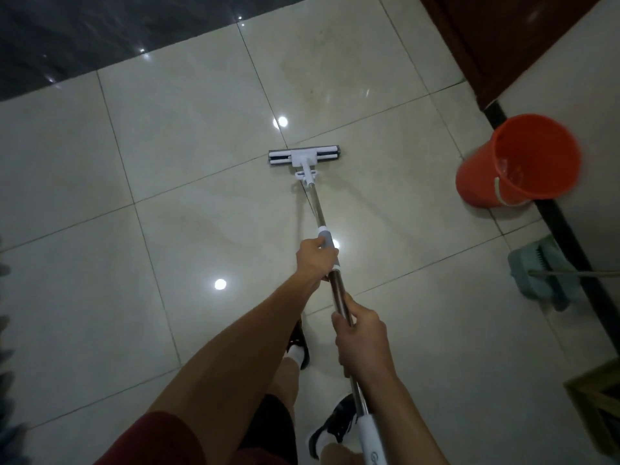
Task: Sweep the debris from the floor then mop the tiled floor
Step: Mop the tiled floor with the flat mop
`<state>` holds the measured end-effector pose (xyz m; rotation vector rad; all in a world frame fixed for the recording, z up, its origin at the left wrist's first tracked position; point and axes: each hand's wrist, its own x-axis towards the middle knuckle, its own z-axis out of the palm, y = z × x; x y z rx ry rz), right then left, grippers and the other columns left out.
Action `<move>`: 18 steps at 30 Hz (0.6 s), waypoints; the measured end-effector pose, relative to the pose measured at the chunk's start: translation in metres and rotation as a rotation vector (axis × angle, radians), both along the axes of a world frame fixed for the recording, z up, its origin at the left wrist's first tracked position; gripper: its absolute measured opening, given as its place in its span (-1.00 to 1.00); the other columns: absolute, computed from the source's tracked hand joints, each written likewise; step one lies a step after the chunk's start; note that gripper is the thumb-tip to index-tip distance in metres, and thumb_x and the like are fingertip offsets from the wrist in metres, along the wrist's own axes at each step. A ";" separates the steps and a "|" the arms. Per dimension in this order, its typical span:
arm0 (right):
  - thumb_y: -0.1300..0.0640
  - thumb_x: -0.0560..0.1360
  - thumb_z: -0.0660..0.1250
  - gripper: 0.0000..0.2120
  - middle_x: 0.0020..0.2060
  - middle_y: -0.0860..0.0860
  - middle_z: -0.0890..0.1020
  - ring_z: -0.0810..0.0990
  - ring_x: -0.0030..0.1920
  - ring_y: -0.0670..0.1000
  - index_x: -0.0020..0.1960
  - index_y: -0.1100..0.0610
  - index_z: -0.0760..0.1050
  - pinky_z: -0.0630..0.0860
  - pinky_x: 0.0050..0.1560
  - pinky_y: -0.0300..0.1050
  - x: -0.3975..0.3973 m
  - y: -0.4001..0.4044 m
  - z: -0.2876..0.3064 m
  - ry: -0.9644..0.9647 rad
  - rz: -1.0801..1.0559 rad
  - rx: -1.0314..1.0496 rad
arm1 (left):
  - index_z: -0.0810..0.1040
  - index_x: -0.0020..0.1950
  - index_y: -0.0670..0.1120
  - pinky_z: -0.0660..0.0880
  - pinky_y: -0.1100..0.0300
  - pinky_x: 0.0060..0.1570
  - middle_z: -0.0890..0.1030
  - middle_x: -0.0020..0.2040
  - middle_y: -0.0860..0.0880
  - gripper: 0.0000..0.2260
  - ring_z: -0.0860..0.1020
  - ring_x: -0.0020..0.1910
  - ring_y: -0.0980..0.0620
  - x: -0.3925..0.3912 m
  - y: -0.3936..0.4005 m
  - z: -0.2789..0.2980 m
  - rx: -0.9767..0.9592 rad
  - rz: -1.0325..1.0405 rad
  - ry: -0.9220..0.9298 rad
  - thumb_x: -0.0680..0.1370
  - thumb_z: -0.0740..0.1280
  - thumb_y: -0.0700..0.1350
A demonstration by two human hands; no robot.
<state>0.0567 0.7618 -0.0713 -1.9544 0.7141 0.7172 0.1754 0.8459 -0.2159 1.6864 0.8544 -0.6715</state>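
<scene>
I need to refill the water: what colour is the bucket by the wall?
Orange. The bucket shows clearly in the head view, at the right.

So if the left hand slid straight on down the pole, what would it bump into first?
Probably the white bracket just above the mop head. The left hand holds the grey sleeve, and only bare pole shows between; depth is hard to judge.

Dark red door (pixel 496 38) – wooden frame (pixel 597 401) by wall

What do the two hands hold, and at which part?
The mop: left hand grips the grey collar mid-handle, right hand grips the metal shaft lower down.
</scene>
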 end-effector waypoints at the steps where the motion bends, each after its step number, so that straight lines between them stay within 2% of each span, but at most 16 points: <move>1: 0.15 0.63 0.24 -0.62 -0.18 0.03 0.59 0.56 -0.27 -0.05 0.44 -0.03 0.43 0.66 -0.14 -0.05 0.017 0.005 -0.001 0.003 0.000 -0.003 | 0.47 0.48 -0.14 0.66 -0.08 0.06 0.57 0.09 -0.09 -0.52 0.65 0.06 -0.18 0.017 0.004 -0.001 0.000 0.001 0.006 0.57 0.41 -0.15; 5: 0.15 0.63 0.24 -0.62 -0.24 -0.02 0.57 0.55 -0.29 -0.07 0.42 -0.03 0.45 0.65 -0.11 -0.06 0.082 0.020 -0.004 -0.006 -0.011 -0.007 | 0.51 0.44 -0.15 0.68 -0.09 -0.01 0.60 0.22 -0.17 -0.51 0.65 0.06 -0.20 0.085 0.019 -0.005 0.009 -0.042 0.026 0.51 0.43 -0.14; 7: 0.15 0.63 0.25 -0.61 -0.25 -0.04 0.56 0.55 -0.28 -0.07 0.44 -0.05 0.43 0.63 -0.10 -0.07 0.114 0.024 -0.006 -0.006 -0.018 -0.004 | 0.57 0.34 -0.16 0.68 -0.10 -0.04 0.61 0.17 -0.17 -0.59 0.66 0.04 -0.20 0.118 0.023 -0.008 0.017 -0.063 0.029 0.49 0.42 -0.15; 11: 0.14 0.63 0.25 -0.59 -0.19 -0.02 0.60 0.61 -0.21 -0.03 0.46 -0.07 0.41 0.63 -0.11 -0.09 0.179 0.025 -0.015 0.012 -0.024 -0.004 | 0.62 -0.01 -0.16 0.67 -0.15 -0.05 0.65 0.02 -0.19 -0.86 0.67 -0.05 -0.21 0.184 0.028 -0.011 0.039 -0.090 0.011 0.46 0.43 -0.17; 14: 0.15 0.63 0.25 -0.59 -0.21 -0.08 0.58 0.58 -0.23 -0.12 0.46 -0.05 0.42 0.52 -0.22 -0.29 0.230 0.023 -0.019 0.027 -0.025 0.003 | 0.63 -0.04 -0.17 0.68 -0.15 -0.06 0.65 -0.07 -0.15 -0.88 0.68 -0.08 -0.19 0.235 0.024 -0.010 0.058 -0.100 0.026 0.46 0.44 -0.18; 16: 0.13 0.63 0.25 -0.58 -0.11 -0.03 0.61 0.61 -0.17 -0.09 0.47 -0.07 0.40 0.52 -0.20 -0.28 0.267 0.019 -0.023 0.043 -0.028 0.002 | 0.62 -0.02 -0.17 0.68 -0.13 -0.07 0.62 -0.15 -0.10 -0.88 0.68 -0.10 -0.16 0.272 0.019 -0.010 0.069 -0.106 0.035 0.48 0.45 -0.17; 18: 0.11 0.63 0.25 -0.59 -0.03 0.03 0.64 0.62 -0.15 -0.06 0.46 -0.09 0.41 0.48 -0.31 -0.32 0.305 0.014 -0.028 0.039 0.012 -0.009 | 0.63 0.07 -0.19 0.69 -0.09 -0.12 0.61 -0.18 -0.08 -0.83 0.69 -0.16 -0.12 0.309 0.015 -0.009 0.078 -0.085 0.048 0.52 0.44 -0.16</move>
